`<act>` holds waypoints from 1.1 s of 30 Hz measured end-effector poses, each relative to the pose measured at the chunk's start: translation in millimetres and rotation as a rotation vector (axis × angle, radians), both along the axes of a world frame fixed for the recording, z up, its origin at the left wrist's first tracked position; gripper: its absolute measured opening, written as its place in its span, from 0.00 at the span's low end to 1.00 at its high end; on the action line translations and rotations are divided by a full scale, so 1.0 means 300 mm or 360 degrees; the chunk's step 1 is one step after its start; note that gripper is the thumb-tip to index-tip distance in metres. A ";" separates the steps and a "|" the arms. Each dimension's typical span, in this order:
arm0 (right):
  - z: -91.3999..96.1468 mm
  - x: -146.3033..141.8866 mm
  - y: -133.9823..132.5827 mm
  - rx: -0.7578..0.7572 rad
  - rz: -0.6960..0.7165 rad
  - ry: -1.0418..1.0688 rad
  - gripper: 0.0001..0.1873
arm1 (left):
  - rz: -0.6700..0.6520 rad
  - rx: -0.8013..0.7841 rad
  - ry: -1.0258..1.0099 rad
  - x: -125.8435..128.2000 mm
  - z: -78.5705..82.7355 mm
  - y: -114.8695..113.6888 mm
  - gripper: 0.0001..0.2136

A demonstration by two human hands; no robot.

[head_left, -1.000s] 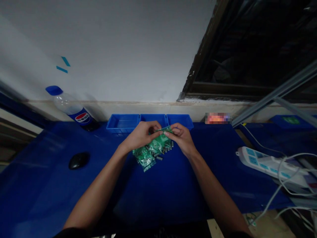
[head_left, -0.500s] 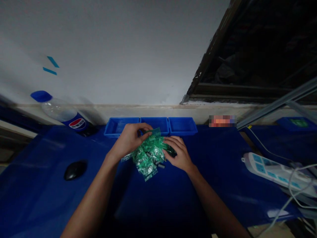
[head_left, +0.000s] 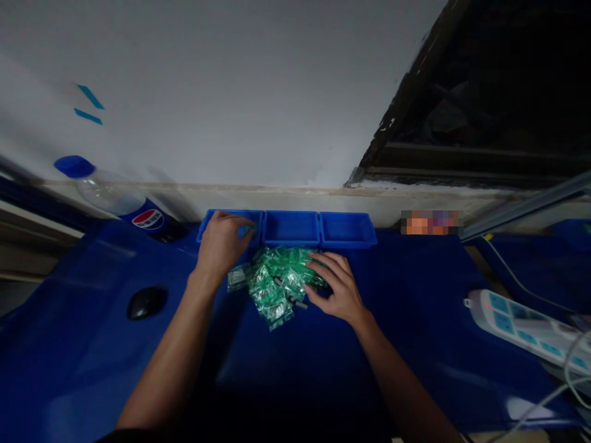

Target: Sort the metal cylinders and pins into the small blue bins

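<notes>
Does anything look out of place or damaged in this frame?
Mildly, yes. A small grey piece lies at the near edge of the green bags, apparently loose rather than bagged. The window frame looks ragged and chipped where it meets the wall. A pixelated patch at right hides whatever is there.

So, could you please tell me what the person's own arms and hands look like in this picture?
The left hand and right hand are both ungloved, with no ring to be seen. The left forearm and right forearm are bare, without a visible watch or bracelet. A dark sleeve edge shows at the left arm's lower end.
</notes>
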State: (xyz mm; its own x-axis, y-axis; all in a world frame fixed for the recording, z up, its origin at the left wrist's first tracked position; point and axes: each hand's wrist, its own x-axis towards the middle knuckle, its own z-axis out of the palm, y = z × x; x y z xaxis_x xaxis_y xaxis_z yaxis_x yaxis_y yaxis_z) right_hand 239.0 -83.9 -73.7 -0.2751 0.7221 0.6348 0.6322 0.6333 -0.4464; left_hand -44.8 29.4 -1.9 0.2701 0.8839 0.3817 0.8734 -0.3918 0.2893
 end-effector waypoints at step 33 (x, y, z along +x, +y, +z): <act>0.012 -0.060 0.035 -0.0471 0.0036 0.0789 0.16 | -0.1004 -0.0828 -0.0354 0.135 0.125 -0.143 0.13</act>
